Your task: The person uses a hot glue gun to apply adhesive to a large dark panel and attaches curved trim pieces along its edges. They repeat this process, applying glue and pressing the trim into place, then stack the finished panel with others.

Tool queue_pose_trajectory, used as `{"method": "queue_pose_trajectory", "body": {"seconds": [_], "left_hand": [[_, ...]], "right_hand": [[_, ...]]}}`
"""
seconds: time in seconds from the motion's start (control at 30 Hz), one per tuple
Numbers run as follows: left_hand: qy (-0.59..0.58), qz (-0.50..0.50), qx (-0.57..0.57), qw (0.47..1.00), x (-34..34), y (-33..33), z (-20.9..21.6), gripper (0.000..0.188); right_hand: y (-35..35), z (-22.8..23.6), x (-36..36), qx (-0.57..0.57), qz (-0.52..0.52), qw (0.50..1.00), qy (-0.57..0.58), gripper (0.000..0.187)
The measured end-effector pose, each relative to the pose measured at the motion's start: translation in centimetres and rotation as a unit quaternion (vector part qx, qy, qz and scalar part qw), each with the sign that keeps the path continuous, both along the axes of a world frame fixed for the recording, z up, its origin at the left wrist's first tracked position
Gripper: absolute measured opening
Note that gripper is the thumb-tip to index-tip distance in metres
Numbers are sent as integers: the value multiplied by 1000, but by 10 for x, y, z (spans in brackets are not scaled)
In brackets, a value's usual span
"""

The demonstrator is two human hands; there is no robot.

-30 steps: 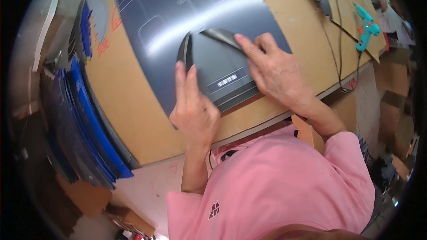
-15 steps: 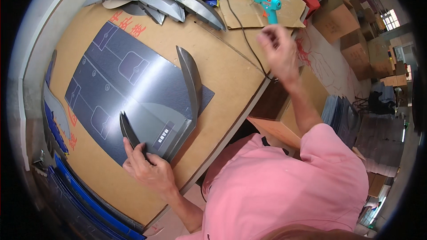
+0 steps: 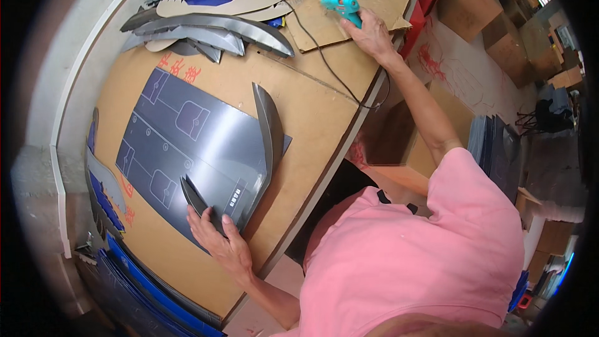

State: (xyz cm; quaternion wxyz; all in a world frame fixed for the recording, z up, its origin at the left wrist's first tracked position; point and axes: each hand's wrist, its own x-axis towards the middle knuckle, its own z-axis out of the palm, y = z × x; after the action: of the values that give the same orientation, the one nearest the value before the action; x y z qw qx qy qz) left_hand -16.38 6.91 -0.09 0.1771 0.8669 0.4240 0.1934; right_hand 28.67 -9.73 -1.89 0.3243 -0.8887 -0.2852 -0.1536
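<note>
My right hand (image 3: 373, 32) is closed around the handle of a teal glue gun (image 3: 340, 5), at the far right part of the table. My left hand (image 3: 221, 246) rests near the table's front edge, with a dark curved strip (image 3: 194, 195) between its fingers and thumb. That strip stands on edge over a dark, glossy sheet (image 3: 206, 131) printed with pocket and button outlines. Another grey curved strip (image 3: 268, 126) stands along the right side of the sheet. A small printed label patch lies between the two strips. The lower end of the left strip is hidden by my hand.
Curved grey and dark pieces (image 3: 218, 28) are piled at the back of the brown table (image 3: 312, 112). The glue gun lies over a cardboard sheet (image 3: 306, 28); a black cord (image 3: 324, 56) trails off the table edge. Blue and dark sheets (image 3: 143, 293) stand at the left front. Cardboard boxes (image 3: 468, 0) stand on the right.
My right hand has moved up and forward, from empty near the glue gun to closed around its handle. My left hand stays at the dark strip. The whole view has shifted slightly.
</note>
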Motion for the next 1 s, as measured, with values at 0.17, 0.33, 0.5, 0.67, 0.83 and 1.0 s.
{"method": "queue_pose_trajectory", "body": {"seconds": [0.17,0.33,0.5,0.67,0.83,1.0], "left_hand": [[-29,-48,-14,998,-18,0,5,70],[16,-40,21,999,-19,2,1,86],[24,-17,32,999,-25,-3,3,91],[16,-13,16,1000,-31,-4,-2,96],[-3,1,17,1000,-31,-2,-15,95],[-14,4,1,1000,-31,-1,-14,94]], "right_hand": [[15,41,-51,185,135,964,134,36],[28,77,-123,225,329,856,329,31],[61,77,-191,98,416,803,416,36],[98,64,-227,10,418,813,406,43],[123,64,-240,-44,410,835,363,46],[135,57,-246,-74,420,855,295,55]]}}
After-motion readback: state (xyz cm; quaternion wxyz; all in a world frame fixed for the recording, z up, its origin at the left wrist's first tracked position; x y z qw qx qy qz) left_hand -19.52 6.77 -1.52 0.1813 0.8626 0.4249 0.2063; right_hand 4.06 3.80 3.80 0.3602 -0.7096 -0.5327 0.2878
